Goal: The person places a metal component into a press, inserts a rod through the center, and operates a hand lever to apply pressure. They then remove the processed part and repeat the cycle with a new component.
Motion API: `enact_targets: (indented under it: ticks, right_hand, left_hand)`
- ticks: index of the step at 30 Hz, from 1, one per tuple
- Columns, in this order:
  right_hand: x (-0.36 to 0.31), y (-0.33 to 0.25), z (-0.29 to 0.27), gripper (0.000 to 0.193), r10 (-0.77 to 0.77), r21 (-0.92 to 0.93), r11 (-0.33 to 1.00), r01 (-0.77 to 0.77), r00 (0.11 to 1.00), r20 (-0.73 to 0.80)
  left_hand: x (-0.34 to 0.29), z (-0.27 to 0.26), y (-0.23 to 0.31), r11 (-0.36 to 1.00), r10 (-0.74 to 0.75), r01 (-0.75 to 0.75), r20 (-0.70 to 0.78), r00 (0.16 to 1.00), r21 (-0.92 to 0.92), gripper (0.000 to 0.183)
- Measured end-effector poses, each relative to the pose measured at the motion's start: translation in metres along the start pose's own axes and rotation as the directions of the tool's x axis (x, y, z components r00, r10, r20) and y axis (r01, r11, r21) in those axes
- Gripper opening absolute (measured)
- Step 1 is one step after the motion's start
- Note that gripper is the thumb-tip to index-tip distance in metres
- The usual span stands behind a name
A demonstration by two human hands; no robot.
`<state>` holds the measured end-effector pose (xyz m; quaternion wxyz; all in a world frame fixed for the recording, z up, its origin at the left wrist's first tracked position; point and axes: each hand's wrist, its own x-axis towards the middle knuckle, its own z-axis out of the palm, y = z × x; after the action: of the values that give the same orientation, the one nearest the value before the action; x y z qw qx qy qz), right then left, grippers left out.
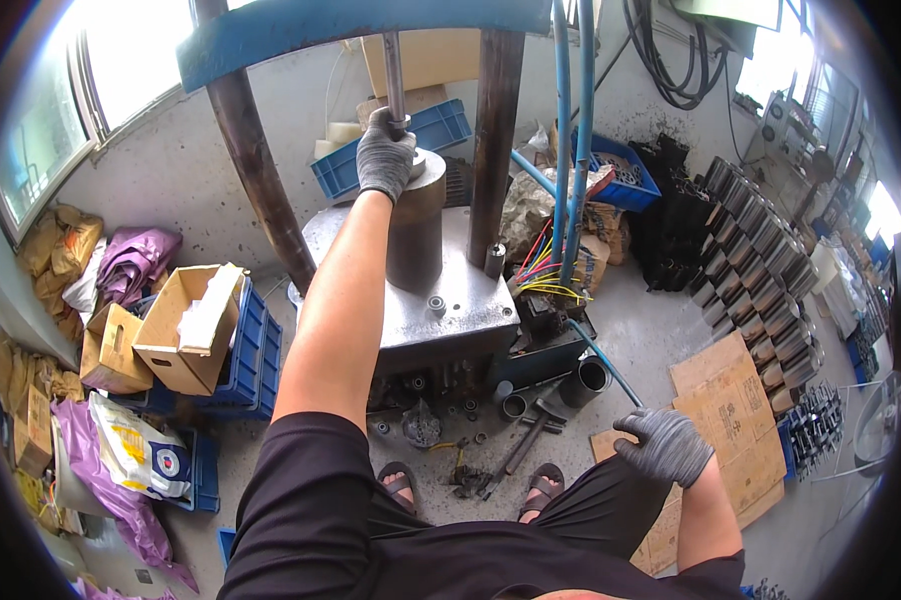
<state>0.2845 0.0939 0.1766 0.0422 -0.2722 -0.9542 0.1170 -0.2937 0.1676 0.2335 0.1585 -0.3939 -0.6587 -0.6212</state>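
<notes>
In a grey knitted glove, my left hand (386, 158) reaches up to the lower end of a vertical steel rod (395, 75) in a press. Its fingers are curled there around a part they mostly hide. Just below stands a thick, dark metal cylinder (416, 240) with a lighter top, on the press's steel table (461, 310). My right hand (664, 446), gloved alike, is closed around the lower end of a thin blue lever (609, 365) that slopes down from beside the press.
Press columns (498, 130) flank the cylinder under a blue crossbeam (361, 30). Blue hoses (576, 150) hang at right. A hammer (524, 445) and metal tubes (584, 382) lie near my feet. Cardboard (731, 400) covers floor at right, before stacked metal cylinders (756, 270). Boxes (193, 330) stand left.
</notes>
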Motion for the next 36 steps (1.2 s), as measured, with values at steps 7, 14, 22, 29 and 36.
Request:
enact_targets:
  ticks: [7, 14, 22, 29, 36]
  right_hand:
    - [0.078, 0.014, -0.056, 0.033, -0.306, -0.302, 0.939, 0.162, 0.794, -0.526]
    - [0.192, 0.030, -0.117, 0.034, -0.306, -0.248, 0.951, 0.183, 0.663, -0.683]
    - [0.094, 0.033, -0.065, 0.035, -0.342, -0.292, 0.922, 0.253, 0.885, -0.315]
    - [0.002, -0.004, 0.011, 0.025, 0.062, -0.224, 0.975, 0.015, 0.941, 0.333]
    - [0.006, 0.000, 0.004, 0.024, 0.067, -0.200, 0.980, -0.016, 0.966, 0.250]
  left_hand:
    - [0.002, -0.004, 0.006, 1.000, 0.000, -0.001, 0.034, 0.999, 0.032, 0.034]
    - [-0.001, 0.002, 0.015, 0.981, -0.082, 0.100, 0.110, 0.990, -0.165, 0.034]
    - [0.010, -0.004, 0.004, 0.834, -0.216, 0.220, 0.069, 0.974, -0.506, 0.026]
    - [0.007, 0.004, -0.007, 0.871, -0.206, 0.217, 0.074, 0.976, -0.441, 0.027]
    - [0.013, 0.006, -0.020, 0.900, -0.205, 0.217, 0.072, 0.976, -0.379, 0.030]
